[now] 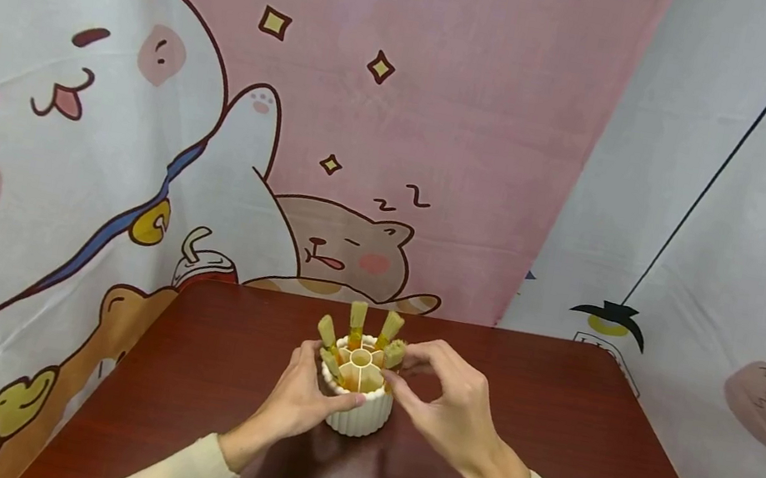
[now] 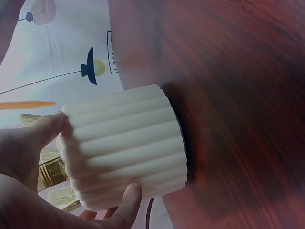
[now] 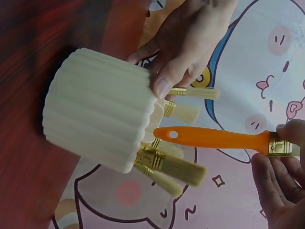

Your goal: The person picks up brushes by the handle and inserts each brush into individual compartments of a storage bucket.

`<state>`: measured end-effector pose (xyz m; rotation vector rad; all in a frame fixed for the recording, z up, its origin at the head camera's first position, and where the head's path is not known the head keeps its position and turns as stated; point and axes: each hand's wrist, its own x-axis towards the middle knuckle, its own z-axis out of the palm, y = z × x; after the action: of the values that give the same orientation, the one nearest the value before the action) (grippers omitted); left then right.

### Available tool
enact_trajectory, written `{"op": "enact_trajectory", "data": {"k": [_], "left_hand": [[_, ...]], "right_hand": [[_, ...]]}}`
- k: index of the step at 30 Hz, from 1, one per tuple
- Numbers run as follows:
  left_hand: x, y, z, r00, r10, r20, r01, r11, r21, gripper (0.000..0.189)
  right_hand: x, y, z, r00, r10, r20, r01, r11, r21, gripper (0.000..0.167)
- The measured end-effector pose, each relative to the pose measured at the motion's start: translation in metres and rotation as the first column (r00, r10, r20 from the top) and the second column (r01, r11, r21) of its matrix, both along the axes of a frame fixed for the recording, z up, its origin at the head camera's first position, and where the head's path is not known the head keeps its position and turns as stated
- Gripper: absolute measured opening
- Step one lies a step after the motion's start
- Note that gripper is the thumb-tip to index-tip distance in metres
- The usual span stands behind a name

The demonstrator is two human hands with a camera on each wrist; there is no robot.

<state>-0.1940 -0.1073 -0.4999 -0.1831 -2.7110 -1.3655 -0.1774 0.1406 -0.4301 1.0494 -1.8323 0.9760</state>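
A cream ribbed brush holder (image 1: 357,416), divided into compartments, stands on the table with several paintbrushes (image 1: 357,323) in it, bristles up. My left hand (image 1: 302,396) grips its side, thumb near the rim. The left wrist view shows the holder's ribbed wall (image 2: 126,143) under my fingertips. In the right wrist view, my right hand (image 3: 283,191) pinches a paintbrush (image 3: 212,137) by the metal band near its bristles. Its orange handle points down toward the holder, the tip at the rim; whether it is inside cannot be told. My right hand (image 1: 457,408) is right of the holder.
The dark red-brown table (image 1: 220,347) extends around the holder on both sides. A cloth backdrop (image 1: 486,121) with cartoon animals hangs behind the table and along its sides.
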Motion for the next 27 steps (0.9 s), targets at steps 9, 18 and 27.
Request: {"op": "enact_trajectory", "data": {"k": [9,18,27], "left_hand": [[0.000,0.000,0.000,1.000,-0.007,-0.002,0.007,1.000,-0.001,0.111],[-0.001,-0.001,0.000,1.000,-0.012,0.001,0.012,1.000,-0.002,0.111],[0.000,-0.001,0.001,1.000,-0.008,0.000,0.008,1.000,0.001,0.111]], "right_hand": [[-0.001,-0.009,-0.001,1.000,0.010,0.008,-0.010,1.000,-0.019,0.034],[-0.004,-0.014,-0.009,0.999,0.022,0.033,-0.021,1.000,-0.019,0.039],[-0.008,-0.017,-0.028,0.996,0.038,0.079,-0.039,0.999,0.002,0.046]]}}
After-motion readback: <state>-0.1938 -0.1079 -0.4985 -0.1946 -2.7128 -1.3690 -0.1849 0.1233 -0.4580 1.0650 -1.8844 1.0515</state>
